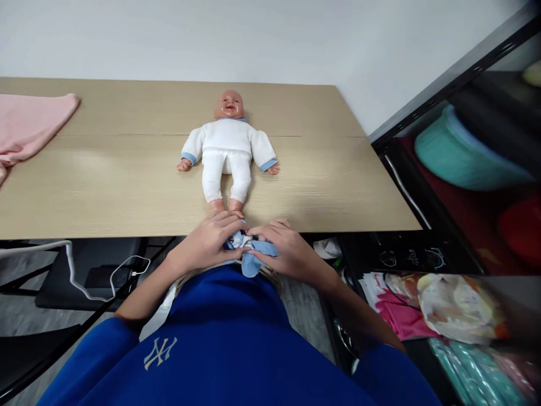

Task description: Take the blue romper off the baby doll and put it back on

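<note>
A small light-blue cloth piece with a white patterned part, sock-like in shape, is bunched between my hands at the table's front edge. My left hand pinches its left side, thumb below and fingers above. The right side is gripped by my right hand in the same way. Just beyond my fingers, a baby doll lies face up on the table. It wears a white top with blue cuffs and collar and white trousers; its feet are bare, close to my left fingers. Part of the cloth is hidden by my fingers.
The wooden table meets a white wall at the back. A pink cloth lies at its left. To the right, a black shelf holds a teal basin, with plastic-wrapped items below. A black chair and white cable are at left.
</note>
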`<action>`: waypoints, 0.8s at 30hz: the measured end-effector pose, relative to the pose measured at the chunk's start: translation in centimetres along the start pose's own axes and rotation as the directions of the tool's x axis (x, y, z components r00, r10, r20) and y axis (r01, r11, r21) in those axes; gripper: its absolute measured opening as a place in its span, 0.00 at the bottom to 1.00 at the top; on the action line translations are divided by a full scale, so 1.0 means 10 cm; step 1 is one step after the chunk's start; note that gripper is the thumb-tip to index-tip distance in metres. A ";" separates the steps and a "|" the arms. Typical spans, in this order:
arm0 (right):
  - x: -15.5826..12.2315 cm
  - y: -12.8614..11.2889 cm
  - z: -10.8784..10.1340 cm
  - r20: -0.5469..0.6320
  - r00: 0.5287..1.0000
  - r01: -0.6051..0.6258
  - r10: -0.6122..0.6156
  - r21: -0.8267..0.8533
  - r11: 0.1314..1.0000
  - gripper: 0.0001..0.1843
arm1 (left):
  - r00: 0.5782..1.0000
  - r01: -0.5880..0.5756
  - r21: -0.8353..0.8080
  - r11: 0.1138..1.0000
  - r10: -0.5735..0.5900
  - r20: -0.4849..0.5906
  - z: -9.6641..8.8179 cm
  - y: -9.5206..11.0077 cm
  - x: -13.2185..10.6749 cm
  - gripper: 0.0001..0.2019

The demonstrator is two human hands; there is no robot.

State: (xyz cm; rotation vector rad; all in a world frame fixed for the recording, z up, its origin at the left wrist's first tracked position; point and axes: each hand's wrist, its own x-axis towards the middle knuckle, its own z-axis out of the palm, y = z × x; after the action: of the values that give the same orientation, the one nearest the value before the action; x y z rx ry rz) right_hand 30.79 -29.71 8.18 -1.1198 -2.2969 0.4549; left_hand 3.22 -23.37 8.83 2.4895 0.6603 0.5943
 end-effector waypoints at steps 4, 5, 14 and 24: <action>0.06 0.08 -0.06 0.026 0.999 -0.048 0.047 0.059 0.997 0.06 | 0.997 -0.016 0.059 0.998 0.020 -0.068 -0.10 -0.02 -0.10 0.14; 0.07 0.10 -0.07 0.030 0.998 -0.057 0.055 0.058 0.997 0.05 | 0.995 -0.026 0.051 0.998 0.031 -0.094 -0.11 -0.02 -0.13 0.12; 0.09 0.24 0.00 -0.020 1.000 0.011 -0.006 0.258 0.966 0.30 | 0.902 -0.131 -0.319 0.939 -0.021 -0.432 -0.13 -0.07 -0.16 0.10; 0.50 0.08 -0.02 -0.345 0.926 0.099 -0.152 -0.167 0.981 0.20 | 0.856 -0.190 -0.117 0.975 0.106 -0.506 -0.42 -0.09 0.00 0.05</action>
State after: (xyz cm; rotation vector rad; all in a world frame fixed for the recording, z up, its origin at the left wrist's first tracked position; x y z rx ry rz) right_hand 28.87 -25.18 9.49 -1.0182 -2.0865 0.0249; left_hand 0.73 -21.25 11.57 2.2492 0.5708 1.3265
